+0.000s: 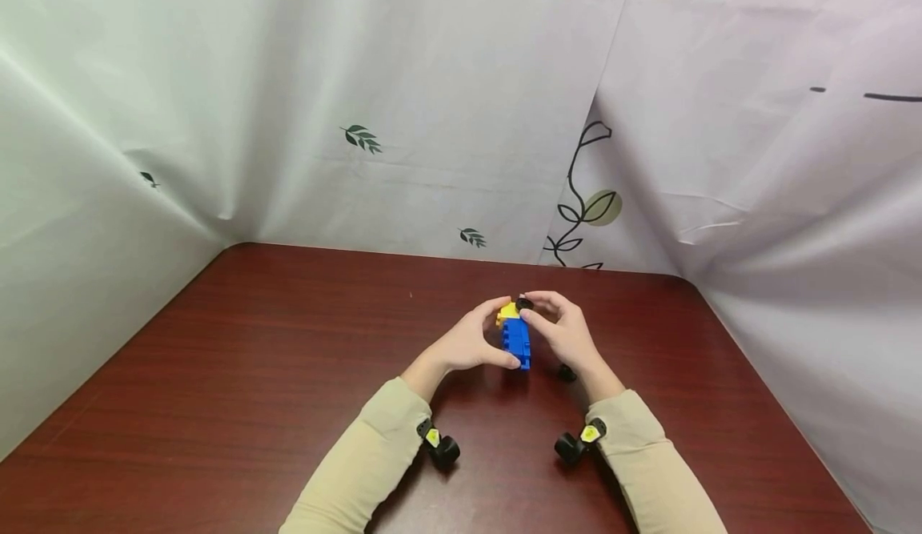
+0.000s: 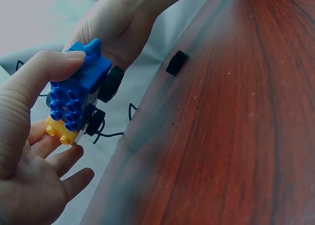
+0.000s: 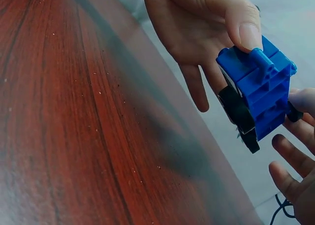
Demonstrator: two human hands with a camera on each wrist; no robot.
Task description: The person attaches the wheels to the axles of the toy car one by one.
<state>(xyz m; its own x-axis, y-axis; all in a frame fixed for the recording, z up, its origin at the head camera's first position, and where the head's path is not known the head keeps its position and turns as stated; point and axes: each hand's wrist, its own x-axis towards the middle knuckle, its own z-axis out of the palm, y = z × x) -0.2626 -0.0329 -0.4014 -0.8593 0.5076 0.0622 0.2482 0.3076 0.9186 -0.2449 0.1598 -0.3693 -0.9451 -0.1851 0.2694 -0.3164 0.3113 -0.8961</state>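
Observation:
A toy car of blue blocks (image 1: 515, 340) with a yellow block (image 1: 507, 311) at its far end is held up between both hands. My left hand (image 1: 468, 342) grips it lengthwise, thumb on the near blue end. My right hand (image 1: 569, 334) pinches a black wheel (image 1: 524, 303) at the far end between thumb and fingers. In the left wrist view, round studs show on the blue blocks (image 2: 74, 99), and black wheels (image 2: 111, 84) sit along one side. The right wrist view shows the ribbed blue underside (image 3: 268, 99) and the left thumb pressing beside a small hook.
A loose black wheel (image 2: 176, 62) lies on the dark red wooden table (image 1: 288, 358), near the right wrist. Black wrist cameras (image 1: 444, 452) stick out from both sleeves. A pale printed curtain (image 1: 432, 102) hangs behind the table and along its sides.

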